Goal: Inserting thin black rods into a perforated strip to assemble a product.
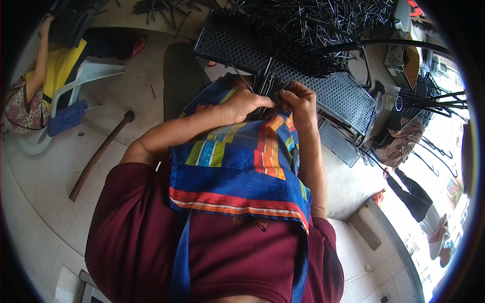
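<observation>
Over my lap, covered by a blue apron with coloured patches (pixel 222 169), my two hands work close together. My left hand (pixel 245 105) is closed around a bundle of thin black rods (pixel 265 83), which stands up past its thumb. Just to the right, my right hand (pixel 301 102) has its fingers curled into a pinch beside the bundle. What lies between its fingertips is too small and dark to make out. The lower part of the bundle is hidden by the left hand.
Beyond my hands is a black perforated metal tray (pixel 348 103), with a heap of dark rods (pixel 333 25) behind it. A wooden-handled hammer (pixel 98 159) lies on the floor at left. Another person (pixel 38 96) sits by a white chair (pixel 93 76). A crumpled brown bag (pixel 404 141) is at right.
</observation>
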Demonstrator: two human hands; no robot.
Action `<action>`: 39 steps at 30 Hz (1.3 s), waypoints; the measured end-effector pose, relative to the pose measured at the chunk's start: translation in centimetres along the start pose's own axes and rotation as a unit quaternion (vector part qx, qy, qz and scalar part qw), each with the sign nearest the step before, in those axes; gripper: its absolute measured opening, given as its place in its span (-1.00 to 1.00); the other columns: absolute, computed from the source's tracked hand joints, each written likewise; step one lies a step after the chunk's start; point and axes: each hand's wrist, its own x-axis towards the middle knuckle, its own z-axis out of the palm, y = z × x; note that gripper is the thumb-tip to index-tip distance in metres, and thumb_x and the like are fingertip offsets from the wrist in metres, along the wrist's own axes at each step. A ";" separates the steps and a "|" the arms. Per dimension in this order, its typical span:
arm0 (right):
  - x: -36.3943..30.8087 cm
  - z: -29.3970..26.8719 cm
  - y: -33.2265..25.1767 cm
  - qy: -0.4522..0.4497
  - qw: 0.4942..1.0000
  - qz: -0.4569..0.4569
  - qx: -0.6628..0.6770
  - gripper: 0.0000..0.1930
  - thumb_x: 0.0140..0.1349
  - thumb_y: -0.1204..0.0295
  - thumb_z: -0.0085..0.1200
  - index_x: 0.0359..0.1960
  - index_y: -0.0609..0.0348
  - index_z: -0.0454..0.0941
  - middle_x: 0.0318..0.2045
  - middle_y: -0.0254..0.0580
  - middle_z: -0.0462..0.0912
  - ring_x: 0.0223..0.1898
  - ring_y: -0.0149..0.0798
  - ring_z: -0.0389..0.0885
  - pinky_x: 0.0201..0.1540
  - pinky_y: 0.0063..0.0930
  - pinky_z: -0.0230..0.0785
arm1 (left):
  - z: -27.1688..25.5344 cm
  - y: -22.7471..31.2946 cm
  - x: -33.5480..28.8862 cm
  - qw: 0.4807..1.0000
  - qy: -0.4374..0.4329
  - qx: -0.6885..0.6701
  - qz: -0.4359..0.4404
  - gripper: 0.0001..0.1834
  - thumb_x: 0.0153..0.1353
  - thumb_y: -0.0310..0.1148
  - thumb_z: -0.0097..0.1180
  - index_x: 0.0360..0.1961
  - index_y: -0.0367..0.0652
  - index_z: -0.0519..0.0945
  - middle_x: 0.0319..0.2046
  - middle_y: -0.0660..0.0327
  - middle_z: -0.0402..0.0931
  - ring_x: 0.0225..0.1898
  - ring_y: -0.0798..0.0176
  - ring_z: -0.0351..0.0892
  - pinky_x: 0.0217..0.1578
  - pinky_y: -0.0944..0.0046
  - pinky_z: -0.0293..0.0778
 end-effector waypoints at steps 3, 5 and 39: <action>-0.4 0.0 -0.2 -0.002 1.000 0.000 -0.002 -0.97 0.14 0.59 0.10 -0.38 0.26 0.54 -0.56 -0.34 0.55 -0.65 -0.52 0.42 -0.59 -0.68 0.21 | 0.0 -0.7 0.3 0.999 0.027 0.031 0.027 -0.73 -0.05 -0.70 0.18 -0.25 -0.29 0.61 -0.37 0.13 0.64 -0.35 0.24 0.66 -0.34 0.26 0.62; -0.7 -0.4 -0.3 0.064 0.997 -0.042 0.013 -0.97 0.17 0.58 0.09 -0.37 0.27 0.55 -0.57 -0.34 0.54 -0.63 -0.52 0.42 -0.56 -0.69 0.23 | -0.6 -1.3 0.8 0.997 0.054 0.037 0.045 -0.73 -0.04 -0.71 0.17 -0.26 -0.30 0.61 -0.38 0.14 0.64 -0.36 0.24 0.66 -0.34 0.26 0.62; 2.4 -5.2 -1.4 0.259 0.850 -0.329 -0.321 -0.86 0.07 0.62 0.21 -0.29 0.25 0.67 -0.41 -0.29 0.69 -0.39 -0.54 0.59 -0.27 -0.69 0.40 | -1.5 0.4 0.1 0.994 0.099 -0.017 -0.046 -0.90 0.01 -0.64 0.20 -0.39 -0.39 0.60 -0.46 0.02 0.62 -0.48 0.16 0.65 -0.48 0.26 0.60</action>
